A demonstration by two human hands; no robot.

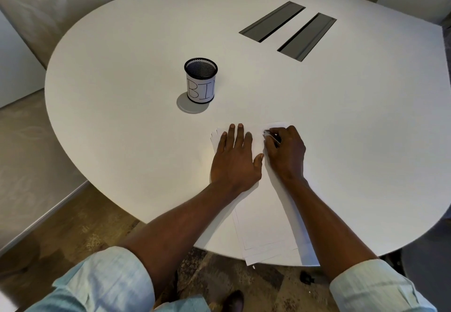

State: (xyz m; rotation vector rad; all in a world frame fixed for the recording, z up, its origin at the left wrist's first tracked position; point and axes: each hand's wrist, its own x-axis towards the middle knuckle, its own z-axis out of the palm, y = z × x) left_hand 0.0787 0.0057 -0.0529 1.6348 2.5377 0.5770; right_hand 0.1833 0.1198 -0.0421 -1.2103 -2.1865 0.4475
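My left hand (235, 158) lies flat, fingers (240, 136) straight, pressing the stack of paper sheets (266, 226) at the desk's (122, 116) near edge. My right hand (285, 153) pinches a pen (269, 136), tip on the sheets' far end.

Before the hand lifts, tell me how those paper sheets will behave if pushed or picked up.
The paper sheets look thin: probably floppy when lifted. They lie loosely fanned, so a push likely slides them apart. Their near ends overhang the table edge; without the left hand pressing, they might slip off.
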